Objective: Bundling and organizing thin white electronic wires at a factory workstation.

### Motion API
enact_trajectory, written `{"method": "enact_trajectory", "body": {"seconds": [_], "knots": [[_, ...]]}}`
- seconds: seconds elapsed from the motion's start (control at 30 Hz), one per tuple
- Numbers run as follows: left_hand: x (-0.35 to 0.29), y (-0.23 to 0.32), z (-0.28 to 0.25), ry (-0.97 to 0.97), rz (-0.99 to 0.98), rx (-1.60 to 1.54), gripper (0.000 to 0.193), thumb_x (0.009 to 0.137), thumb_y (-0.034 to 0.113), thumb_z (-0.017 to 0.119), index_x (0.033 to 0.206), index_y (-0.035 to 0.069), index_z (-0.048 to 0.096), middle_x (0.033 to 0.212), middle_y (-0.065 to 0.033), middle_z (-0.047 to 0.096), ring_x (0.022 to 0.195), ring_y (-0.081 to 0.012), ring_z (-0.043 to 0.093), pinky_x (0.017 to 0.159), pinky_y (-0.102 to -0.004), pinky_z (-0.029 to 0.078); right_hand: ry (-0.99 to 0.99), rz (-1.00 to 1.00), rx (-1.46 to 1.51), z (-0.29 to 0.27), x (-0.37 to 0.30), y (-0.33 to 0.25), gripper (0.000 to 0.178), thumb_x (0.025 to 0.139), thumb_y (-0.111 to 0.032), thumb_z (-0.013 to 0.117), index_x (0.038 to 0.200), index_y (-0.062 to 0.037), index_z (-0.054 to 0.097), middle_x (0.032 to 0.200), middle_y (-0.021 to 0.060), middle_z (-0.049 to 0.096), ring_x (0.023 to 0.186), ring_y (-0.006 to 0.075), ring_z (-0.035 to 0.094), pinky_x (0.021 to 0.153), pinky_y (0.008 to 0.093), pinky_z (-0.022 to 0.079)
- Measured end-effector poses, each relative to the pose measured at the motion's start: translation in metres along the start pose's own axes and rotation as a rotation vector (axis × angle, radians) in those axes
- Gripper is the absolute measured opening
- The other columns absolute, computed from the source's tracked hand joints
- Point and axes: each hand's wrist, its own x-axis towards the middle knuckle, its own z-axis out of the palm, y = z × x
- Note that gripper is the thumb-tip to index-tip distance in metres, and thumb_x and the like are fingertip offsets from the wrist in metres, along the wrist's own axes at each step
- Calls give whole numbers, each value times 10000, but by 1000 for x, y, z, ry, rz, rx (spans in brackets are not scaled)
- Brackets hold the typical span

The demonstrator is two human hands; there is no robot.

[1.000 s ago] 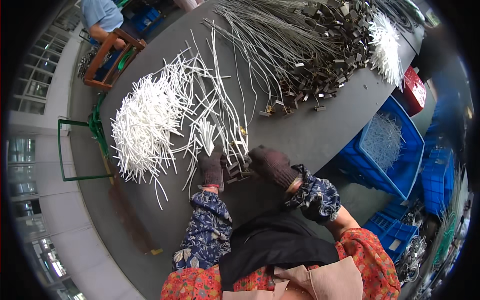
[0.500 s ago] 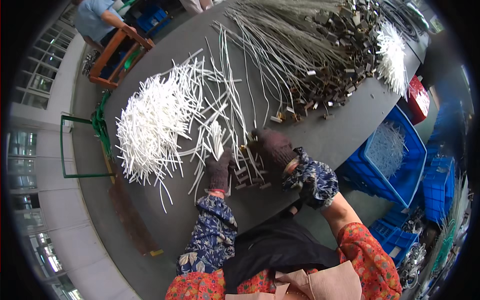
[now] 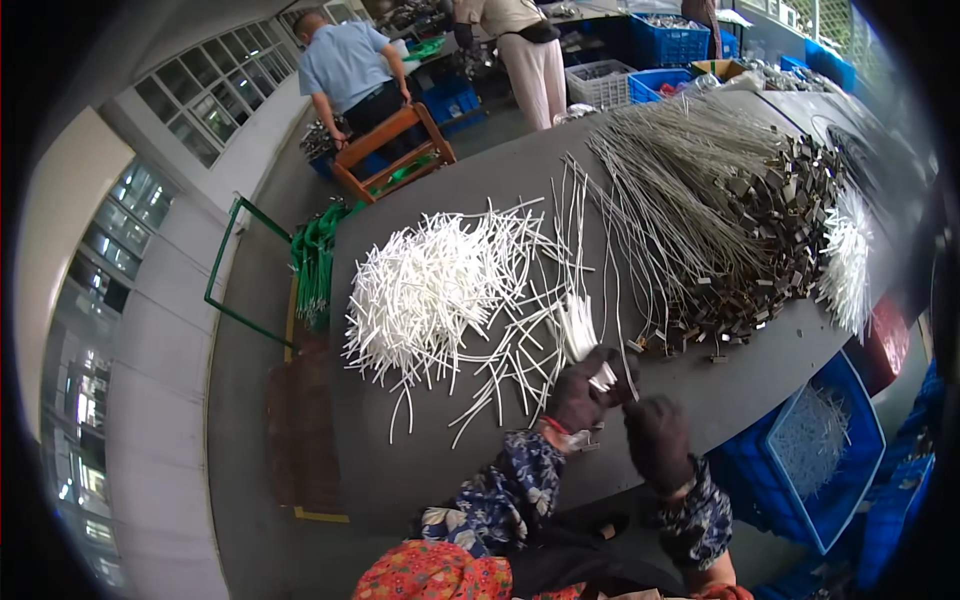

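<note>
My left hand point(image 3: 585, 395), in a dark knitted glove, is closed around a bundle of short white tubes point(image 3: 575, 328) whose far ends fan out beyond the fingers. Close on its right is my right hand point(image 3: 660, 445), gloved alike, its fingers pinched at the lower end of a thin grey wire point(image 3: 617, 315). The fingertips hide that wire's end. Left of my hands lies a large heap of white tubes point(image 3: 425, 295), with loose ones strewn toward me. Further off to the right, many long wires point(image 3: 675, 190) end in a pile of small metal blocks point(image 3: 765, 270).
A bunch of white strips point(image 3: 848, 260) lies at the table's right end. Below that edge stands a blue crate point(image 3: 840, 455) of clear pieces. A wooden chair point(image 3: 385, 150), a green metal frame point(image 3: 212, 260) and two people point(image 3: 345, 65) are beyond the table.
The view has swung up and left, showing more of the room. My hands have come closer together, and the several wires with metal ends that lay between them no longer show there.
</note>
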Motion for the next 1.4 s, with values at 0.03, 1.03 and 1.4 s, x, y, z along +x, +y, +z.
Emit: {"method": "enact_trajectory", "body": {"seconds": [0.03,1.03,1.4], "knots": [[4,-11,11,5,-69,-102,260,980,314,541,985,59,598,887,-57,625,779,-196,645,669,-350,546,6,-12,-6,-3,-18,-10,235,760,-62,667,988,-64,608,911,86,614,815,273,582,680,347,457],[19,93,55,143,758,217,151,908,150,629,919,0,624,750,-98,643,602,-204,615,591,-360,568,-61,1457,783,-86,-309,-35,161,758,-166,699,791,-10,679,645,38,608,574,118,555,523,269,424],[15,86,53,72,802,608,129,917,112,585,919,7,659,761,-87,655,600,-189,625,555,-315,553,-56,1412,790,-92,-313,-37,134,755,-131,691,755,1,666,643,42,599,577,116,548,526,273,429]]}}
